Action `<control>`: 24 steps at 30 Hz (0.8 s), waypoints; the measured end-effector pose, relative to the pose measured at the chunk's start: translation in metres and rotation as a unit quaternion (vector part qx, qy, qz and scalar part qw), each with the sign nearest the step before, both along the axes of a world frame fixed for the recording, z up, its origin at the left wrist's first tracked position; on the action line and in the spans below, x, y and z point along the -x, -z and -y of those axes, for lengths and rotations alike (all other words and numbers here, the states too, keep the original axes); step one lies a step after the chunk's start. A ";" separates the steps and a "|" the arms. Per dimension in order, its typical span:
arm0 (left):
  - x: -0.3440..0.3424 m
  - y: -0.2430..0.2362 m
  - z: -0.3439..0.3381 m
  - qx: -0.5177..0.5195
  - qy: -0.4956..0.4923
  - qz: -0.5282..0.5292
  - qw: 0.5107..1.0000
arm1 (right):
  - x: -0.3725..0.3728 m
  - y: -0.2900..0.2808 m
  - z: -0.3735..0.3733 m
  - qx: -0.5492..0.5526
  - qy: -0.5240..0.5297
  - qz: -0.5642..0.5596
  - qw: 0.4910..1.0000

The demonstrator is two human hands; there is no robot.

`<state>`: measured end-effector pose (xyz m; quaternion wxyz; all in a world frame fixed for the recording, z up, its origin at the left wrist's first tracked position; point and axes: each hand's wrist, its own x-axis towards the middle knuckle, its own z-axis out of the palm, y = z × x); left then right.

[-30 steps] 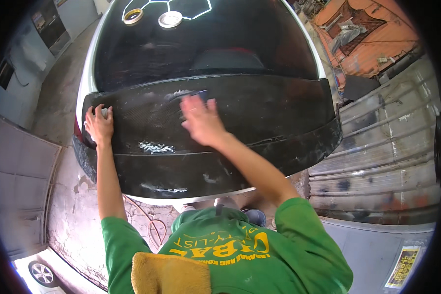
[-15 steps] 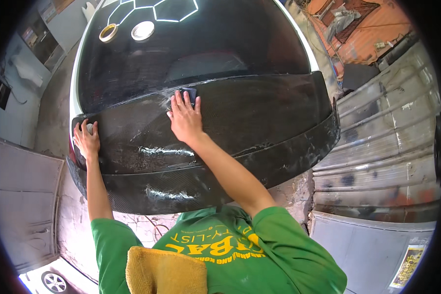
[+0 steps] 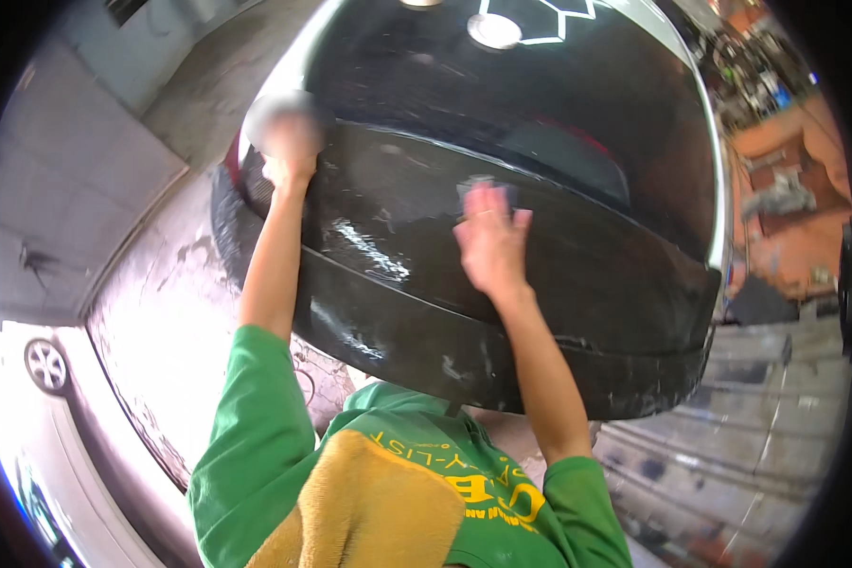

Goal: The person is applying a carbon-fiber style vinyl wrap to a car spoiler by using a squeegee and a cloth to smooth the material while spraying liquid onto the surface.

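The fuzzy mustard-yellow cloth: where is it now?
In the head view, the fuzzy mustard-yellow cloth is at the lower edge, just left of centre, against the person's green short-sleeved shirt.

Item, black rear panel [image 3: 606,260] of the car: open stretch lay to the right of the right hand [image 3: 492,241], reaching the panel's right corner. Second gap lay between that hand and the left hand [image 3: 292,147]. Item, obstacles on panel: right hand occupied the middle, fingers over a small dark pad [image 3: 478,186]; left hand, blurred, blocked the left corner. Item, forearms: left [image 3: 274,260] and right [image 3: 547,374] crossed the black spoiler lip [image 3: 412,341], with passage between them. Item, rear window [image 3: 530,90]: open room surrounded the lower glass; round white disc [image 3: 494,31] obstructed farther up.
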<state>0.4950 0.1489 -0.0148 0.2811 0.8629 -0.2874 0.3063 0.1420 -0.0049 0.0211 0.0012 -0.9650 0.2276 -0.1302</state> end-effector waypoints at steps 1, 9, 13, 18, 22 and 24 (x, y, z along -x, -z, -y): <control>-0.018 0.001 -0.009 0.020 -0.017 -0.011 1.000 | -0.013 0.001 -0.022 -0.066 -0.111 0.000 0.992; -0.055 0.005 -0.049 0.072 -0.179 -0.213 0.958 | 0.019 0.019 0.021 0.080 0.058 -0.007 0.995; -0.057 0.002 -0.045 0.129 -0.139 -0.240 0.952 | -0.141 0.006 -0.090 -0.009 -0.231 -0.011 0.973; -0.061 0.000 -0.037 0.173 -0.128 -0.262 0.941 | -0.271 0.007 -0.085 0.004 -0.250 0.047 0.967; -0.069 0.013 -0.059 0.175 -0.170 -0.285 0.927 | -0.185 0.016 -0.127 -0.015 -0.319 -0.048 0.947; -0.062 0.009 -0.054 0.192 -0.161 -0.298 0.921 | -0.193 0.004 -0.120 -0.012 -0.310 -0.051 0.949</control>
